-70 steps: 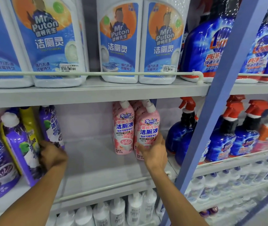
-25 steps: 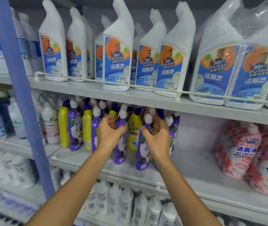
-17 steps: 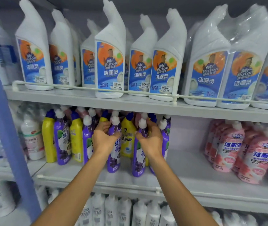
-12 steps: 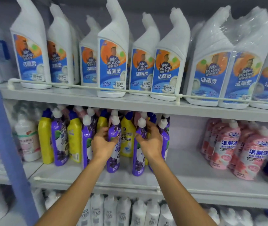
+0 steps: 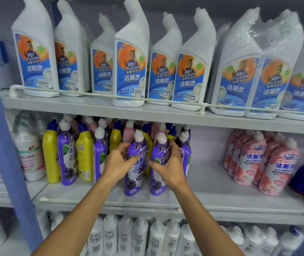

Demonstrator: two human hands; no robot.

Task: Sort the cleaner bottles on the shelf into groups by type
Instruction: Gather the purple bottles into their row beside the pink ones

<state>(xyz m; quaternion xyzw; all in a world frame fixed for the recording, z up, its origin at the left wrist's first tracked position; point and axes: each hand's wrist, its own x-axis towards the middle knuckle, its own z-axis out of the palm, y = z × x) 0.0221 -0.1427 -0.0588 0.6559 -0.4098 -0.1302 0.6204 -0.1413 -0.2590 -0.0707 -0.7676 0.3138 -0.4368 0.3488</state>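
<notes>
Now | left hand (image 5: 117, 163): purple bottle (image 5: 135, 182) upright | right hand (image 5: 167, 168): second bottle (image 5: 157, 183) upright

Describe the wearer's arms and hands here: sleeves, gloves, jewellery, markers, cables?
Two bare arms, no rig hardware. Left hand and right hand: no gloves, rings or tracking markers visible. Left forearm and right forearm: uncovered down to the bottom frame edge, with no sleeve cuff, watch, strap or cable in view. Whatever is worn higher up is out of frame.

glossy plastic purple bottles (image 5: 136, 163), matt metal shelf (image 5: 221, 193)
</notes>
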